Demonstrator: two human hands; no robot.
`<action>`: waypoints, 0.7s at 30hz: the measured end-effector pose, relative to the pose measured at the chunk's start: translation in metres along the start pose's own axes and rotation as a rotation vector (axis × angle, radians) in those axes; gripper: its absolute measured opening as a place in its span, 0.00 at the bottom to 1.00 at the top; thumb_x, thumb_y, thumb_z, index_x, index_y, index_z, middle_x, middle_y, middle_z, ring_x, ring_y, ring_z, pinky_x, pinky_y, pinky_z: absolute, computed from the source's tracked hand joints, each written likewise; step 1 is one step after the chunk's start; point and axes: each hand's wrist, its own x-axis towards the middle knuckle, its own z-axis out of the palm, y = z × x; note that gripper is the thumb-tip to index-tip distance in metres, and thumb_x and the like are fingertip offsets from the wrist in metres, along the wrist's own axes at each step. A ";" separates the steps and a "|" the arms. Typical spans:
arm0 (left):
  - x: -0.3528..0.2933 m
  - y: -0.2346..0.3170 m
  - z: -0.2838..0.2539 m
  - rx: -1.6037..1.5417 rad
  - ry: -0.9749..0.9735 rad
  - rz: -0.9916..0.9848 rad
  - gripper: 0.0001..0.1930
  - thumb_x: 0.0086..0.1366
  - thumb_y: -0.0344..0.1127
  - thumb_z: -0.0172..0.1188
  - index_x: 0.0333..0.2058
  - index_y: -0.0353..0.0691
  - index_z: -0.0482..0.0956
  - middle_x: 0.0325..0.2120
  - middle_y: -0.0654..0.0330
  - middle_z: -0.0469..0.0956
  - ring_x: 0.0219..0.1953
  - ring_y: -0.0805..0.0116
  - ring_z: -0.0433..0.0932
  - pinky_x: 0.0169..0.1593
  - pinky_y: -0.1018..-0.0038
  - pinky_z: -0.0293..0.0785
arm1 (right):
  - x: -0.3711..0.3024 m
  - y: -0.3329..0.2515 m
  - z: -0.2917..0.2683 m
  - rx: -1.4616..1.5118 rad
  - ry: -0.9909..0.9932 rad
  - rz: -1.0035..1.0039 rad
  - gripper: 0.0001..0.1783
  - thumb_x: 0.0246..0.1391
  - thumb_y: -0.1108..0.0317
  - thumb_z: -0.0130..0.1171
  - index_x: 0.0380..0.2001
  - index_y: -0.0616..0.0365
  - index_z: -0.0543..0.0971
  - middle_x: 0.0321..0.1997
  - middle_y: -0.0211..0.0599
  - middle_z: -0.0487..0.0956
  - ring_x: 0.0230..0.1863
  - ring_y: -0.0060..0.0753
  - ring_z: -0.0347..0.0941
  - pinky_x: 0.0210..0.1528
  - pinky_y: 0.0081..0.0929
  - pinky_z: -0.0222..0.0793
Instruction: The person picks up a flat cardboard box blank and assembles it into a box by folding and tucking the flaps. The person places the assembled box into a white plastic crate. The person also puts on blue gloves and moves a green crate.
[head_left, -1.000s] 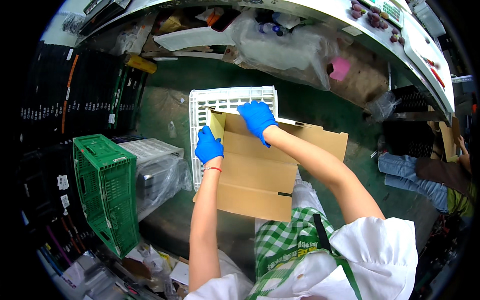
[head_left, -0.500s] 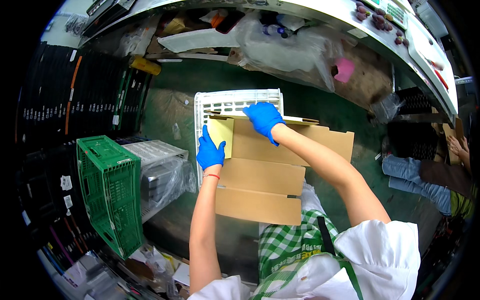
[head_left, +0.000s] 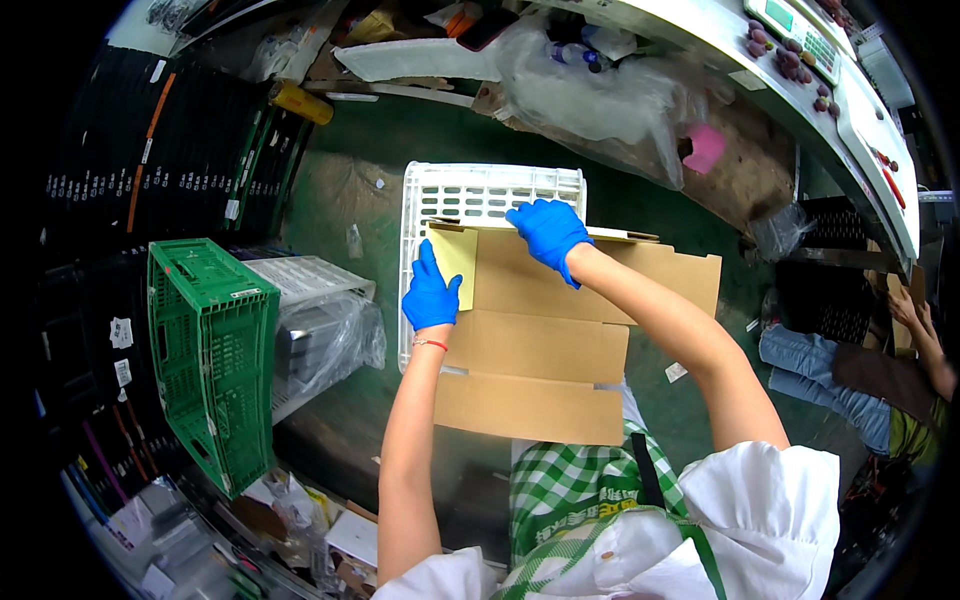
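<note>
Head view: left hand (head_left: 430,299) points forward, right hand (head_left: 551,238) curls over cardboard (head_left: 540,345).

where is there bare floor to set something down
Mostly bare floor: between the cardboard and the co-worker's jeans, also between the white crate and black stack, both with small scraps. Crowded: under the table, around the green crate.

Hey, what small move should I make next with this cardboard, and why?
I'd probably square up the pale yellow flap with your left hand: that hand is against it, your right hand holds the far edge of the cardboard, which should steady it, and the near panel lies opened out.
</note>
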 end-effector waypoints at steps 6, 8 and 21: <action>0.005 0.010 -0.025 -0.182 -0.083 -0.075 0.56 0.39 0.39 0.67 0.59 0.53 0.31 0.37 0.51 0.72 0.27 0.53 0.74 0.26 0.66 0.69 | -0.007 -0.009 0.007 -0.054 0.029 -0.015 0.11 0.40 0.74 0.51 0.31 0.53 0.72 0.29 0.39 0.74 0.33 0.40 0.72 0.34 0.31 0.68; 0.015 0.008 -0.030 -0.162 -0.187 -0.097 0.59 0.38 0.41 0.67 0.58 0.54 0.26 0.30 0.50 0.76 0.24 0.51 0.74 0.25 0.65 0.69 | -0.007 -0.009 0.013 0.008 0.108 -0.045 0.09 0.40 0.73 0.50 0.29 0.54 0.73 0.28 0.40 0.75 0.32 0.40 0.73 0.33 0.31 0.68; 0.048 -0.007 0.020 -0.494 0.015 0.150 0.11 0.45 0.32 0.63 0.29 0.41 0.73 0.29 0.56 0.68 0.30 0.60 0.73 0.34 0.72 0.68 | -0.010 -0.004 0.011 -0.080 -0.016 -0.086 0.10 0.41 0.69 0.51 0.32 0.51 0.74 0.32 0.36 0.74 0.40 0.38 0.69 0.44 0.36 0.63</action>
